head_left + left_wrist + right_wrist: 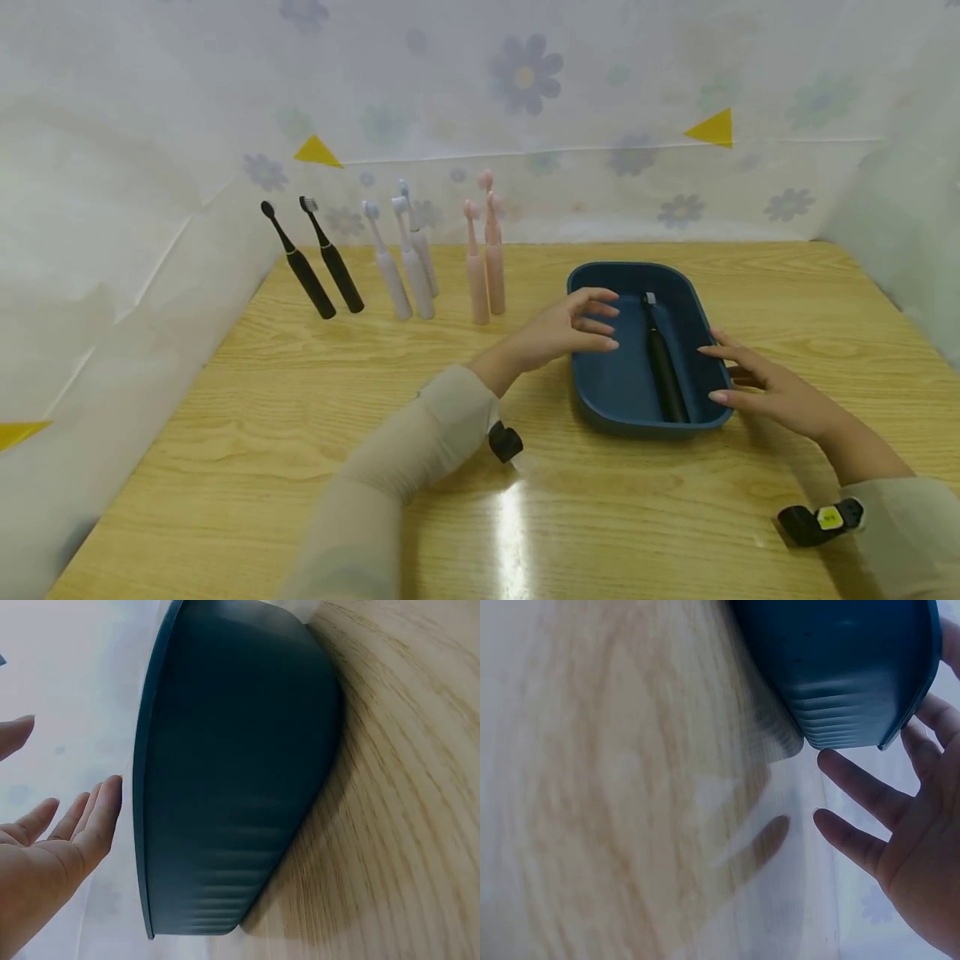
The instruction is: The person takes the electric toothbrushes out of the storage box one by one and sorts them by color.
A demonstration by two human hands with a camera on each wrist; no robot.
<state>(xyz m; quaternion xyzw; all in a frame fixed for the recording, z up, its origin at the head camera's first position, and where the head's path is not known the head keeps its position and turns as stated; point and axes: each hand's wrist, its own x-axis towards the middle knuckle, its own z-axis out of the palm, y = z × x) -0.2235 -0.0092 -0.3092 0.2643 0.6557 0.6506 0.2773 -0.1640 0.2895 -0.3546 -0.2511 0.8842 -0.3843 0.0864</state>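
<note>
A dark blue rectangular bin point(611, 417) sits on the wooden table with a black electric toothbrush point(663, 367) lying inside, bristles toward the far end. My left hand point(566, 329) hovers at the bin's left rim, fingertips reaching over the opening, relaxed and holding nothing. At the opposite side, my right hand point(772, 387) is right at the right rim, thumb and a fingertip over the edge. Its other fingers spread along the outside wall, as the right wrist view shows. The left wrist view shows the bin's outer side point(232, 765) beside the left fingers.
Left of the bin, electric toothbrushes stand upright in groups: two black ones point(311, 283), three white ones point(412, 271) and two pink ones point(477, 283). Behind the wooden table point(262, 467) hangs a flower-patterned sheet point(600, 92) with yellow triangles on it.
</note>
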